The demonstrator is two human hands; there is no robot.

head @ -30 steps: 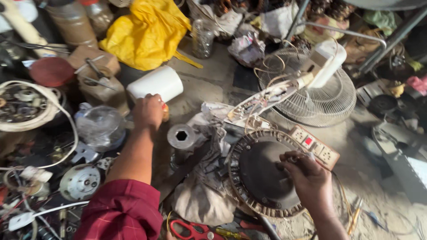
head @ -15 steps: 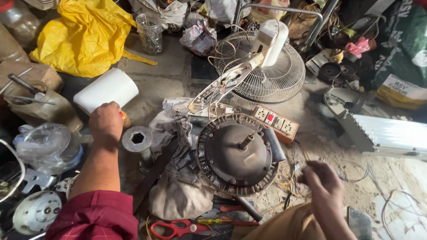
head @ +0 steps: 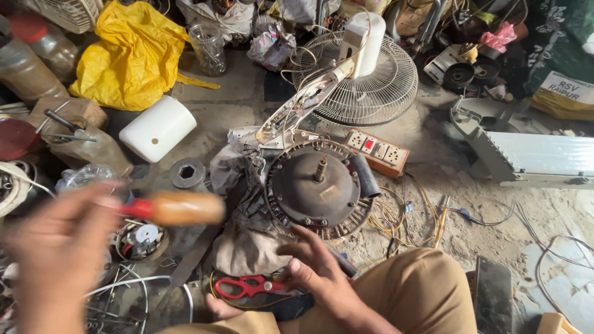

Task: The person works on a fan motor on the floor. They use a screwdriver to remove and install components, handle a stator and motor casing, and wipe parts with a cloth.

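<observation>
Blur smears the left hand point(head: 59, 247), its grip around a wooden-handled tool point(head: 176, 208), while the right hand point(head: 318, 272) spreads wide just below the fan motor point(head: 318, 188).

Motor point(head: 318, 188) lies centre on a cloth point(head: 244, 185); fan guard point(head: 365, 80) behind, scissors point(head: 250, 286) (seemingly) before it.

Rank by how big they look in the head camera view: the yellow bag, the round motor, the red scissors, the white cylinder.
1. yellow bag
2. round motor, nearly as large, so this order is unsure
3. white cylinder
4. red scissors
</observation>
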